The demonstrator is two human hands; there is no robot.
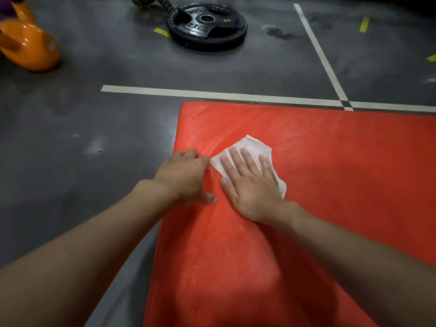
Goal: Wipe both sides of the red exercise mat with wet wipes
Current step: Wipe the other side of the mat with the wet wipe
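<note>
The red exercise mat (318,175) lies flat on the grey floor and fills the lower right of the view. A white wet wipe (252,147) is spread on the mat near its left edge. My right hand (250,182) lies flat on the wipe with straight, spread fingers and presses it onto the mat. My left hand (186,175) rests on the mat's left edge just beside the wipe. Its fingers are curled, its thumb lies on the mat, and it holds nothing that I can see.
A black weight plate (206,27) lies on the floor beyond the mat. An orange kettlebell (28,46) stands at the far left. White floor lines (188,92) run along the mat's far edge, with yellow tape marks (364,24) further back.
</note>
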